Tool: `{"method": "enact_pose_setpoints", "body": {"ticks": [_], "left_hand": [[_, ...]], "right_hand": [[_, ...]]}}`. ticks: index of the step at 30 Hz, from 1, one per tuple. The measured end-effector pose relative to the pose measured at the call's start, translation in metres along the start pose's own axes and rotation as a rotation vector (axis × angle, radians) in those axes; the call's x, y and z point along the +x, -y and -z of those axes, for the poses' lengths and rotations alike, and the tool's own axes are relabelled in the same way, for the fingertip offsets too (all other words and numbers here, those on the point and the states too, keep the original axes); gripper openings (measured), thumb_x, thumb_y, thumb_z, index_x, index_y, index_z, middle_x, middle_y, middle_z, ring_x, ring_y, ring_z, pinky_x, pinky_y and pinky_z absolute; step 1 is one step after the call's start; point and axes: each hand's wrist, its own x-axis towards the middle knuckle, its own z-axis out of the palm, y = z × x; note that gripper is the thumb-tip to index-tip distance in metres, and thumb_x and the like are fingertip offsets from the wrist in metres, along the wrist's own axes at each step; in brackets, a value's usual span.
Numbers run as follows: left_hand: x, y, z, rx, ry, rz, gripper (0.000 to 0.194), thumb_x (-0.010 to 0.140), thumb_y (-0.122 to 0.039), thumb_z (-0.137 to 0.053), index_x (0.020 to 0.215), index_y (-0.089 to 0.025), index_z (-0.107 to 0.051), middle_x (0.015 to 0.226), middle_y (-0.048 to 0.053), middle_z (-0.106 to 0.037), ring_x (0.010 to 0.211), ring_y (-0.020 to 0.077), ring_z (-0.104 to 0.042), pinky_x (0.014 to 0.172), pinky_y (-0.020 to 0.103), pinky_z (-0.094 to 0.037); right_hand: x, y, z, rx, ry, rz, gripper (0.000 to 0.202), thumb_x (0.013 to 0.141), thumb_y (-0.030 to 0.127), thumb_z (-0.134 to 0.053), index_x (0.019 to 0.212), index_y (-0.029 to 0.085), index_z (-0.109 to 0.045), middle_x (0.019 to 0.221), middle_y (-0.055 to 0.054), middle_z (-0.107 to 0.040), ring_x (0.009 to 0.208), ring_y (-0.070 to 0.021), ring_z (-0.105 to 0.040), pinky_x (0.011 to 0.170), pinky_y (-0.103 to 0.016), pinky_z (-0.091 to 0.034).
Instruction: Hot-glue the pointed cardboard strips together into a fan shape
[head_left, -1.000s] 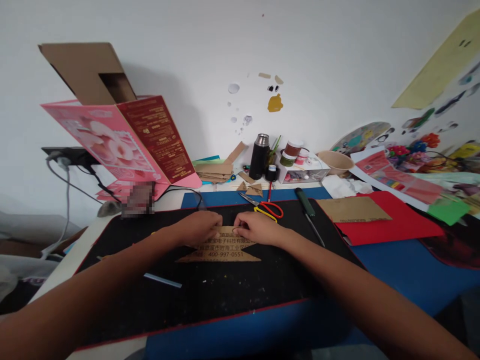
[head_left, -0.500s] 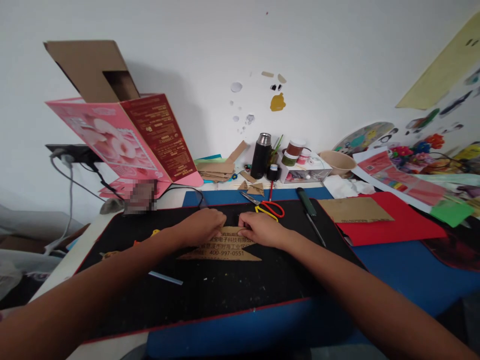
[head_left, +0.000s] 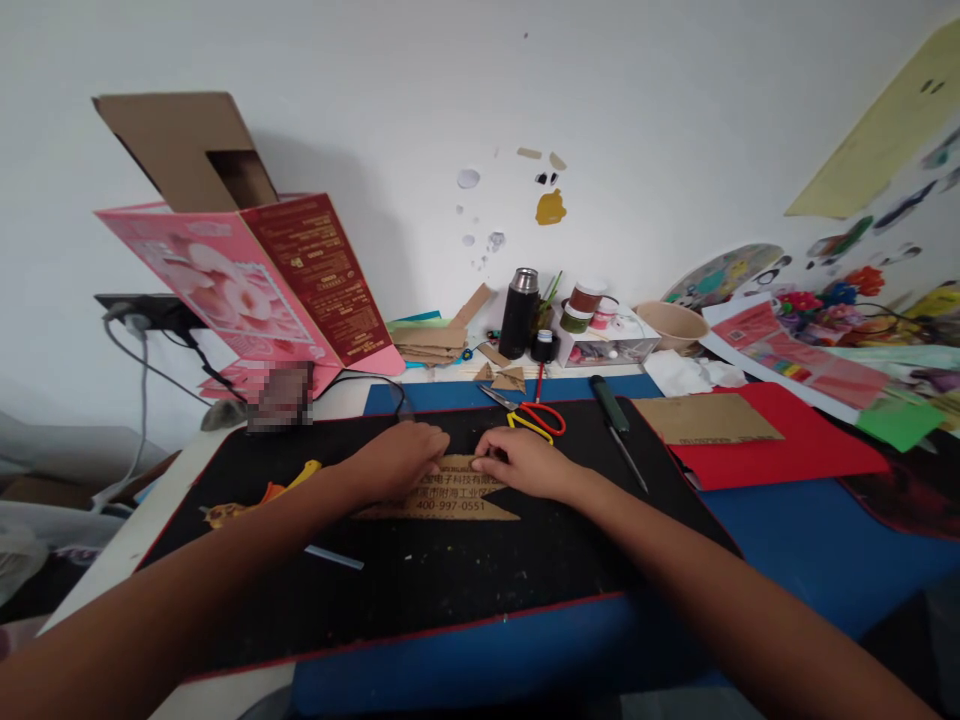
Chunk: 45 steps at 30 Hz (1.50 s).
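A piece of brown corrugated cardboard with printed characters and a V-shaped notch cut in its right end lies on the black mat. My left hand is closed over its upper left part, fingers bent down onto it. At the top edge, the thumb and fingers of my right hand pinch the cardboard, with a small gap showing behind the fingertips. Both hands hide parts of that edge. Just beyond my right hand are scissors with red and yellow handles. A yellow and orange tool is partly covered by my left forearm.
A translucent strip lies near my left forearm. To the right are a dark green-handled tool and cardboard on red sheets. Behind stand a black flask, paint jars and a tall pink box.
My right thumb and fingers have shifted slightly along the cardboard's top edge. The left forearm uncovers more of the yellow and orange tool. The view has moved a little; the cardboard stays on the mat.
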Motion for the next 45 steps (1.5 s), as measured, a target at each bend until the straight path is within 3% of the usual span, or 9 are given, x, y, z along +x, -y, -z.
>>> {"method": "enact_pose_setpoints", "body": {"ticks": [6,11,19,27,35,45], "left_hand": [[-0.002,0.001,-0.005,0.012,-0.018,-0.029,0.004,0.09,-0.018,-0.061,0.09,-0.019,-0.058,0.1,0.009,-0.07,0.093,0.0275,-0.065,0.08,0.037,-0.045],[-0.001,0.003,-0.009,0.011,-0.028,-0.02,0.005,0.089,-0.017,-0.062,0.09,-0.02,-0.057,0.102,0.01,-0.069,0.095,0.0282,-0.065,0.08,0.038,-0.046],[-0.002,0.004,-0.012,-0.011,-0.035,-0.015,0.008,0.089,-0.015,-0.062,0.089,-0.02,-0.056,0.099,0.009,-0.069,0.092,0.0277,-0.065,0.078,0.037,-0.044],[0.0,0.005,-0.008,-0.024,-0.016,-0.014,0.008,0.089,-0.017,-0.064,0.088,-0.02,-0.056,0.099,0.008,-0.069,0.091,0.0263,-0.066,0.076,0.035,-0.044],[0.003,0.004,-0.004,-0.008,0.001,-0.006,0.008,0.088,-0.017,-0.065,0.087,-0.02,-0.057,0.096,0.008,-0.07,0.09,0.0267,-0.067,0.076,0.035,-0.045],[-0.001,0.001,-0.01,0.003,-0.04,-0.018,0.005,0.09,-0.015,-0.06,0.09,-0.019,-0.059,0.097,0.01,-0.07,0.094,0.028,-0.066,0.081,0.037,-0.045]], "right_hand": [[-0.002,-0.004,0.01,0.147,0.031,-0.105,0.027,0.101,0.03,-0.055,0.085,0.016,-0.072,0.075,-0.001,-0.067,0.069,-0.0141,-0.059,0.066,-0.025,-0.038],[-0.001,-0.009,0.006,0.169,0.025,-0.121,0.016,0.096,0.021,-0.059,0.092,0.017,-0.074,0.083,-0.002,-0.071,0.074,-0.0142,-0.06,0.068,-0.024,-0.04],[-0.003,-0.008,0.005,0.171,0.01,-0.123,0.017,0.097,0.022,-0.058,0.094,0.016,-0.075,0.086,-0.003,-0.073,0.077,-0.0156,-0.062,0.07,-0.025,-0.042],[0.002,-0.002,0.006,-0.013,0.033,-0.044,0.019,0.099,0.023,-0.057,0.097,0.018,-0.075,0.092,-0.005,-0.076,0.083,-0.0178,-0.066,0.073,-0.026,-0.042],[0.013,0.011,-0.006,-0.326,0.059,0.091,0.023,0.101,0.038,-0.059,0.094,0.018,-0.07,0.095,-0.007,-0.071,0.085,-0.0201,-0.065,0.07,-0.029,-0.038],[0.008,0.016,-0.015,-0.388,0.046,0.085,0.021,0.103,0.034,-0.056,0.096,0.017,-0.066,0.096,-0.009,-0.071,0.09,-0.0216,-0.064,0.073,-0.03,-0.038]]}}
